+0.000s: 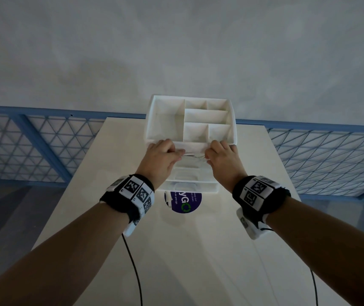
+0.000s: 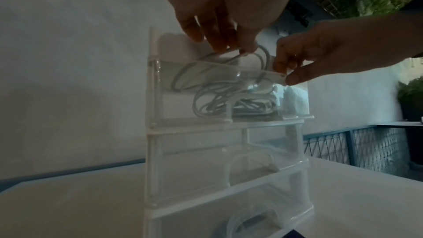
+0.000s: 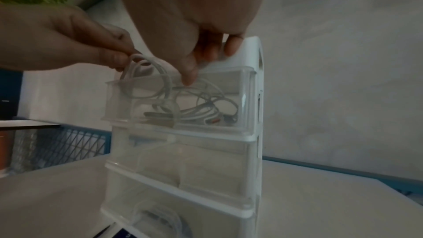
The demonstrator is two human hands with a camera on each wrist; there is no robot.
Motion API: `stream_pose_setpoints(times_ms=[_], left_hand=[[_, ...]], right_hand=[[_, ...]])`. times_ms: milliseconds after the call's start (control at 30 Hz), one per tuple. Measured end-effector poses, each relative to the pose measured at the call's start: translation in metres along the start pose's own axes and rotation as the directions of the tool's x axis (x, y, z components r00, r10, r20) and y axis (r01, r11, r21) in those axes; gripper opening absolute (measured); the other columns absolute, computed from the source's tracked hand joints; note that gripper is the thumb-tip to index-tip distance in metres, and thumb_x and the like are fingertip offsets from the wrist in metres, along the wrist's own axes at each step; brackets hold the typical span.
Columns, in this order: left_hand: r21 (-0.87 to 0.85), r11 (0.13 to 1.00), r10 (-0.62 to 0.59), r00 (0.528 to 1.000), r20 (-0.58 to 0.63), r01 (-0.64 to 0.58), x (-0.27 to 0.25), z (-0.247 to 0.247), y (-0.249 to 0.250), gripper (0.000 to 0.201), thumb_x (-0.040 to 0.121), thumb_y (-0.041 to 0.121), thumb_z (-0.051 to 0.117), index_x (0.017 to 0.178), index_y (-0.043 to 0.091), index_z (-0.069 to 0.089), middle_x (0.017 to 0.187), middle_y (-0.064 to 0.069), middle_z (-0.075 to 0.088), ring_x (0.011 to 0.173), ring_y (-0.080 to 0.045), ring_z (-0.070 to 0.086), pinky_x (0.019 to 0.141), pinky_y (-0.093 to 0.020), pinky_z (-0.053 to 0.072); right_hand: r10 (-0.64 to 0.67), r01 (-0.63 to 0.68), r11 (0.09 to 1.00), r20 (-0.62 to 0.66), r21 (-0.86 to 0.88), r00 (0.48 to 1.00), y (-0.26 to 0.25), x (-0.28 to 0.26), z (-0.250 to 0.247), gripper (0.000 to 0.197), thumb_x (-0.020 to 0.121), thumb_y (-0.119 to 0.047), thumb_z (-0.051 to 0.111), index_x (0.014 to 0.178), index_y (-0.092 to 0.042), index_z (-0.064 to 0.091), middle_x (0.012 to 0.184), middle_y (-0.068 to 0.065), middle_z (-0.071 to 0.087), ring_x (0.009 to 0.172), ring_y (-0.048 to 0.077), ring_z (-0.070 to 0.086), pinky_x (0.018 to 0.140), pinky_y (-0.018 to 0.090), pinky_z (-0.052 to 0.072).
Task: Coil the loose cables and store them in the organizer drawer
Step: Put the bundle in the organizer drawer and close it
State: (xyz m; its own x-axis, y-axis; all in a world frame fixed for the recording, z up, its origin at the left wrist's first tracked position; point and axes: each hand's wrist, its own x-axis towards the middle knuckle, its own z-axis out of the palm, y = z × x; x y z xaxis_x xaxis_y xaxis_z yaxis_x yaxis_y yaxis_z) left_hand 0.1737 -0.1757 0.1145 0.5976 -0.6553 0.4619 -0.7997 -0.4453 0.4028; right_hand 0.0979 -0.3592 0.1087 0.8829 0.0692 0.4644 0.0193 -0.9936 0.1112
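Cables going into the top drawer: storing step.
Your left hand (image 2: 219, 12) is pinching a loop of the white cables (image 3: 183, 100); your right hand's (image 2: 320, 55) fingers are curling over the drawer (image 3: 178, 97), grip unclear. Next, you'll likely be tucking loops below the rim.

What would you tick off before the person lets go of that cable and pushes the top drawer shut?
1. Top drawer pulled out enough to take the cable: ok.
2. White cable fully below the drawer's rim: not ok; loops stick up above the front wall.
3. Left hand has hold of the cable: ok, its fingers pinch a loop.
4. Right hand clear of the drawer: not ok; its fingertips reach down into it among the cables.
5. Cable neatly coiled: cannot tell; through the clear wall it looks like a loose tangle.
6. Organizer standing steady on the table: ok, it stands upright.
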Motion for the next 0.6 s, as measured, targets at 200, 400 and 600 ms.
stream_pose_setpoints(times_ms=[200, 400, 600], left_hand=[[0.099, 0.980, -0.187, 0.970, 0.152, 0.174, 0.015, -0.003, 0.010, 0.020, 0.086, 0.011, 0.051, 0.097, 0.006, 0.068, 0.099, -0.013, 0.070, 0.093, -0.030, 0.062, 0.084, -0.035, 0.045], [0.105, 0.994, -0.048, 0.944, 0.327, 0.014, 0.009, -0.003, 0.014, 0.030, 0.089, 0.015, 0.045, 0.110, 0.008, 0.064, 0.110, -0.013, 0.065, 0.099, -0.030, 0.059, 0.092, -0.036, 0.043], [0.264, 0.964, -0.034, 0.998, 0.048, 0.020, -0.001, -0.013, -0.004, 0.038, 0.071, 0.024, 0.071, 0.107, 0.020, 0.065, 0.110, -0.015, 0.057, 0.103, -0.034, 0.051, 0.091, -0.043, 0.031]], right_hand=[[-0.105, 0.105, 0.994, -0.029, 0.017, 0.994, 0.004, -0.008, -0.008, 0.026, 0.052, -0.011, 0.083, 0.070, -0.016, 0.065, 0.080, 0.001, 0.063, 0.083, 0.025, 0.052, 0.063, 0.040, 0.051], [-0.038, 0.035, 0.999, 0.097, 0.041, 0.995, 0.000, -0.003, -0.024, 0.016, 0.059, -0.011, 0.079, 0.069, -0.017, 0.068, 0.127, 0.016, 0.055, 0.121, 0.039, 0.045, 0.090, 0.057, 0.043], [-0.014, -0.011, 0.988, 0.159, 0.152, 0.987, 0.004, 0.001, -0.025, 0.030, 0.056, -0.003, 0.081, 0.080, -0.013, 0.066, 0.104, 0.020, 0.063, 0.086, 0.039, 0.063, 0.078, 0.052, 0.050]])
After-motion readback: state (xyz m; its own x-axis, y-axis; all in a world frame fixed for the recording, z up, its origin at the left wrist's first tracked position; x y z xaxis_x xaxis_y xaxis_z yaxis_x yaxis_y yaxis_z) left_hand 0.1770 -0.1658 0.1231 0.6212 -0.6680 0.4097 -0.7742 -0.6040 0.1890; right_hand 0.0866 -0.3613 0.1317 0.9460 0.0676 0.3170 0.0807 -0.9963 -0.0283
